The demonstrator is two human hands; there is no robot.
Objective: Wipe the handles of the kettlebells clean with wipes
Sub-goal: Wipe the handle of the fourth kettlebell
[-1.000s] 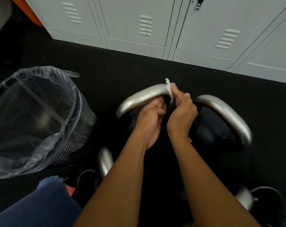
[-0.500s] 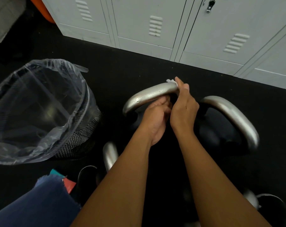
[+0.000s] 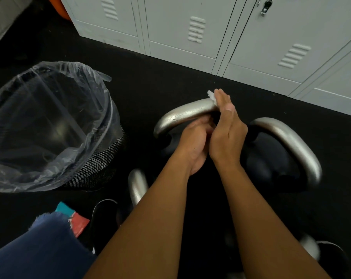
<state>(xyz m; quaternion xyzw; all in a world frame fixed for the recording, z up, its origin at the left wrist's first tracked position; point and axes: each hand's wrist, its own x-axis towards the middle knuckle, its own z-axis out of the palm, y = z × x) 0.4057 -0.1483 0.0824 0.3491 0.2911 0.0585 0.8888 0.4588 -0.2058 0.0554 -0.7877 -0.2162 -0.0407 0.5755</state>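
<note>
Your right hand [image 3: 226, 129] presses the white wipe [image 3: 210, 96] against the top of the left kettlebell's handle [image 3: 186, 113], fingers nearly straight; your left hand [image 3: 194, 141] curls under the same handle from below, though I cannot tell whether it holds any wipe. You are mid-wipe on this handle. Next, I judge, drag the wipe along the curve, then do the second handle [image 3: 291, 143] just beside it.

Both hands meet at one kettlebell handle [image 3: 187, 113] — the right hand [image 3: 228, 131] presses a white wipe [image 3: 210, 96] onto it, the left hand [image 3: 194, 142] curls beneath — beside a lined bin [image 3: 102, 158].
</note>
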